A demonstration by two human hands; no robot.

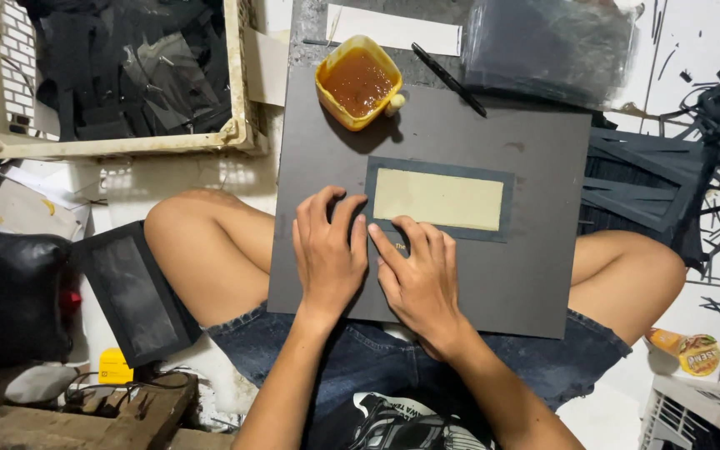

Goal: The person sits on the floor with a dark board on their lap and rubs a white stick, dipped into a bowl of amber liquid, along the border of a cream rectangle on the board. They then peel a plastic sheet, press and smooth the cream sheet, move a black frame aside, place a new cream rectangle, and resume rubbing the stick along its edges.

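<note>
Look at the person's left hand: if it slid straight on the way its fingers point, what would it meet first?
The left hand points up the grey board, past the dark-framed beige card's left edge. It would likely first reach the yellow tub of brown glue, though it may clip the frame's corner.

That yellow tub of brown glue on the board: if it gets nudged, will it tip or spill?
The yellow tub looks open and nearly full, so a shove would probably slop glue. It seems squat, so sliding is likelier than tipping. The grey board rests on the person's knees, so it may wobble.

Board (493, 275) on my lap; framed card (438, 199) on it, glue cup (358, 81) behind, crate (110, 75) far left, my hands (329, 250) at card's left corner
</note>
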